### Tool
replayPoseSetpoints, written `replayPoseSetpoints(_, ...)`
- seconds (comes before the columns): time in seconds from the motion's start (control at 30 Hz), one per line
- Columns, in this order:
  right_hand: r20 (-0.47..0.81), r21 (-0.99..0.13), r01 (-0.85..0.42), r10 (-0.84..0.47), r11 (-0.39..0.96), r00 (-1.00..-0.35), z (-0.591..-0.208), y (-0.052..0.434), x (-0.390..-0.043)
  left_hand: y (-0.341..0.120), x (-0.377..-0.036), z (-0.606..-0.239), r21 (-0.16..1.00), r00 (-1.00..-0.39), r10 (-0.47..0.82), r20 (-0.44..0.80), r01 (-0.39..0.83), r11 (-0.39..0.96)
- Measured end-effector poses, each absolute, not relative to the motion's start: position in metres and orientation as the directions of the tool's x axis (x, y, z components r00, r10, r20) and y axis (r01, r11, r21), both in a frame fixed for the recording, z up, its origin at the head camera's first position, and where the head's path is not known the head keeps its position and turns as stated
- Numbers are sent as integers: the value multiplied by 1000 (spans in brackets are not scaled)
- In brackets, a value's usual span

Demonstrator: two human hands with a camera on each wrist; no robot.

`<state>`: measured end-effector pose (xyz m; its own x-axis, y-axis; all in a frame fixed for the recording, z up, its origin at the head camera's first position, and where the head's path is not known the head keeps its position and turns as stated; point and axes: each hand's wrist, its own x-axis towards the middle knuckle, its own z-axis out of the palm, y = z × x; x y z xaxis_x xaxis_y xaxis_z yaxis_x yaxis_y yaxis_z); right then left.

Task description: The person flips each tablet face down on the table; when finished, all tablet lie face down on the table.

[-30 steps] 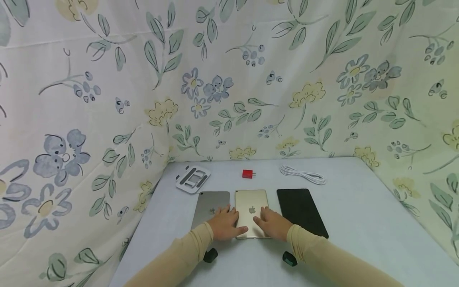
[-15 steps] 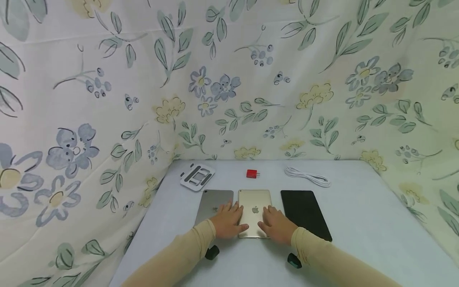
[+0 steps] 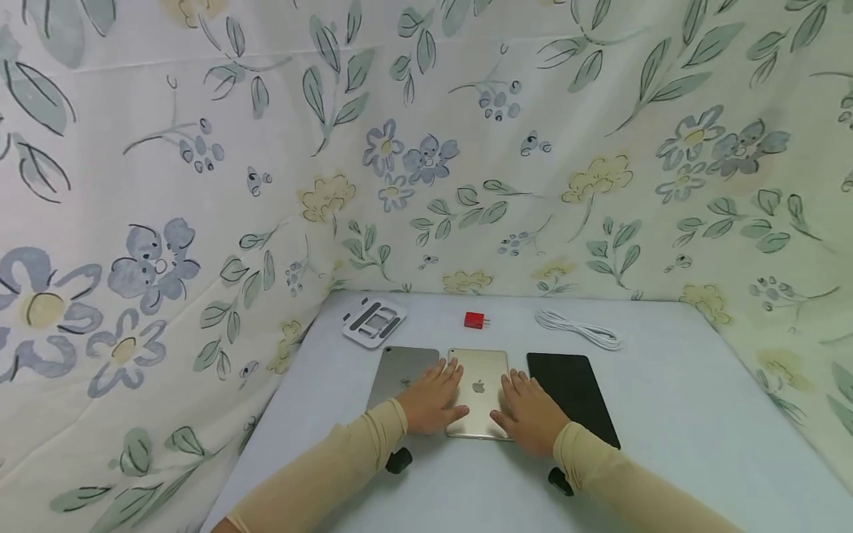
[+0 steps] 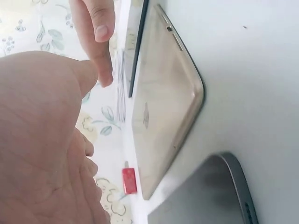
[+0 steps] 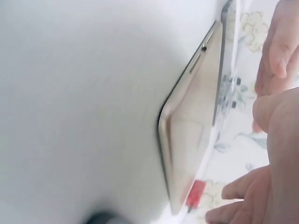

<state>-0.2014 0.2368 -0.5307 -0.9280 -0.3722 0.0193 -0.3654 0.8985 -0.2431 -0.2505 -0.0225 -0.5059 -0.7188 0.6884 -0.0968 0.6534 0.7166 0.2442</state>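
Three tablets lie side by side on the white table (image 3: 666,414): a grey one (image 3: 402,369) on the left, a gold one (image 3: 480,389) in the middle, a black one (image 3: 573,396) on the right. My left hand (image 3: 435,396) lies flat over the gold tablet's left edge, fingers straight. At its right edge my right hand (image 3: 528,409) lies the same way. In the left wrist view, a gap shows between my palm (image 4: 42,140) and the gold tablet (image 4: 163,116). The right wrist view shows that tablet (image 5: 191,140) face down with my fingers (image 5: 275,154) beside it.
A red charger plug (image 3: 475,320) sits behind the gold tablet. A coiled white cable (image 3: 578,329) lies at the back right and a white folding stand (image 3: 374,322) at the back left. Floral cloth (image 3: 200,222) walls the table on three sides.
Both hands have slid a little farther along the gold tablet and apart toward its side edges. The head view has shifted, so everything sits slightly to the right.
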Motion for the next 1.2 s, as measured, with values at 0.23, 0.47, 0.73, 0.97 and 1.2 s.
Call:
replayPoseSetpoints(0.23, 27, -216, -334, -337, 917, -941, -526, 251, -198, -11, -254, -503, 226, -685, 720, -110, 689, 689)
replayPoseSetpoints(0.47, 59, -207, -280, -274, 937, -960, -538, 269, -198, -2, -259, -502, 183, -662, 738, -134, 715, 675)
replayPoseSetpoints(0.73, 43, -263, -225, -221, 938, -974, -543, 273, -195, -3, -259, -502, 205, -633, 762, -135, 735, 646)
replayPoseSetpoints(0.97, 24, -310, -200, -202, 929, -979, -553, 267, -197, -5, -254, -503, 223, -641, 757, -125, 726, 651)
replayPoseSetpoints(1.2, -74, -471, -124, -180, 873, -981, -544, 255, -191, -7, -246, -503, 171, -633, 734, -245, 717, 675)
